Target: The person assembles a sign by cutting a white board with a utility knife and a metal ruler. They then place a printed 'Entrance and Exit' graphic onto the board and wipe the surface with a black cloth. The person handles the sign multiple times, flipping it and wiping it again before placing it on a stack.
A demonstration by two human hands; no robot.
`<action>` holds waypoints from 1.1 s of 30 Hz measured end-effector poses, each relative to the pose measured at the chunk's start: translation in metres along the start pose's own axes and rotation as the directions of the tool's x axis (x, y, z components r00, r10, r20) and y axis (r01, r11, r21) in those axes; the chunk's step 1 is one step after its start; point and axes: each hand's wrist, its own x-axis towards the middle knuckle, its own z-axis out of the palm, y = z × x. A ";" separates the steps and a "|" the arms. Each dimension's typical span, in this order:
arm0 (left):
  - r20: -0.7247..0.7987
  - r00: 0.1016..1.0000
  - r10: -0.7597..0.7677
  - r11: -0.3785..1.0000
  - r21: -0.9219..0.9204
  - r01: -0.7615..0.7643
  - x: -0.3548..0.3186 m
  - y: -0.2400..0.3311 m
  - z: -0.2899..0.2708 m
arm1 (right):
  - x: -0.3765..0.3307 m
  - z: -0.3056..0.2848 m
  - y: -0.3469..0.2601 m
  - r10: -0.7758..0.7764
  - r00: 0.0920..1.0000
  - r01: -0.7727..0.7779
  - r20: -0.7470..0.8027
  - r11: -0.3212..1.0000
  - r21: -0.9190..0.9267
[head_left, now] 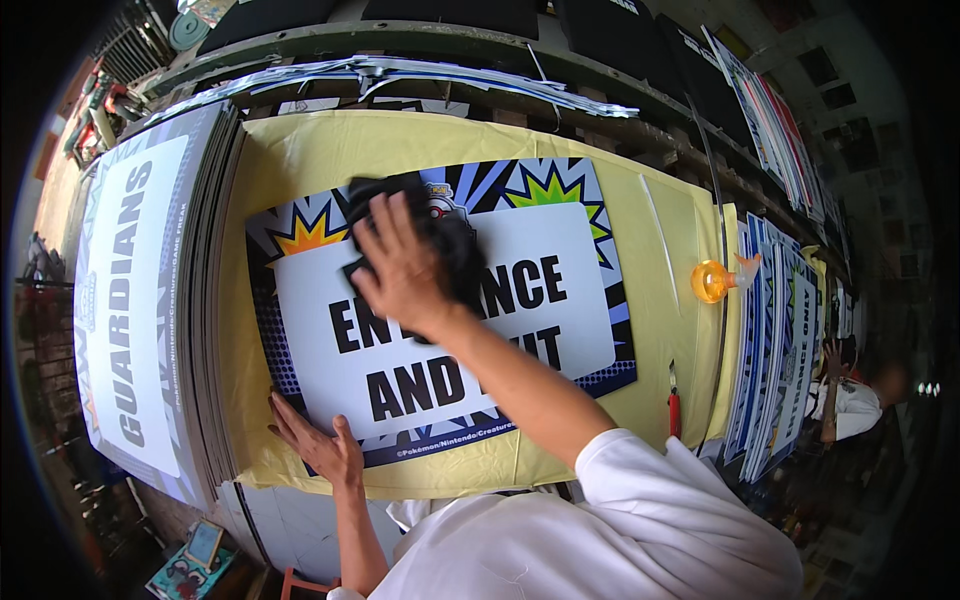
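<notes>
A printed sign board [590,330] with a white centre panel, large black lettering and a comic-burst border lies flat on a yellow-covered table [660,340]. Across its upper left part, my right hand [405,260] presses a bunched black cloth [465,255] down, fingers stretched over it. Some of the cloth is smeared by motion, and my forearm hides part of the lettering. At the board's lower left corner rests my left hand [322,445], open, fingers spread along the edge and holding nothing.
Stacked printed boards stand left [140,300] and right [775,350]. Near the right edge are a bottle of orange liquid [711,281], a red-handled cutter [674,408] and a thin white strip [660,240]. Pale offcut strips [450,78] lie behind; another person [855,405] is far right.
</notes>
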 end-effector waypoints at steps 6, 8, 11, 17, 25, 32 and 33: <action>0.042 0.999 -0.021 0.999 -0.024 0.022 0.001 0.005 -0.005 | -0.027 -0.101 0.174 0.580 0.771 -0.625 -0.264 0.606 -0.492; 0.054 0.998 -0.031 0.999 -0.027 0.032 0.001 0.008 -0.006 | -0.020 -0.078 0.156 0.510 0.824 -0.561 -0.249 0.666 -0.492; 0.070 0.997 -0.034 0.999 -0.026 0.036 0.003 0.007 -0.007 | 0.009 -0.017 0.073 0.298 0.936 -0.352 -0.190 0.837 -0.420; 0.068 0.997 -0.031 0.997 -0.075 0.036 0.003 0.007 -0.010 | 0.037 0.086 -0.121 -0.146 0.982 0.154 0.121 0.986 -0.057; 0.098 0.995 -0.029 0.999 -0.030 0.032 0.004 0.010 -0.008 | 0.110 0.087 -0.044 0.032 0.986 -0.062 -0.163 0.982 -0.179; 0.075 0.997 -0.027 0.998 0.052 0.023 0.002 0.009 -0.005 | 0.071 0.069 -0.056 -0.131 0.991 0.132 0.027 0.990 -0.046; 0.075 0.997 -0.022 0.998 0.066 0.017 0.002 0.009 -0.006 | 0.071 0.059 -0.031 -0.079 0.995 0.074 -0.060 0.994 -0.081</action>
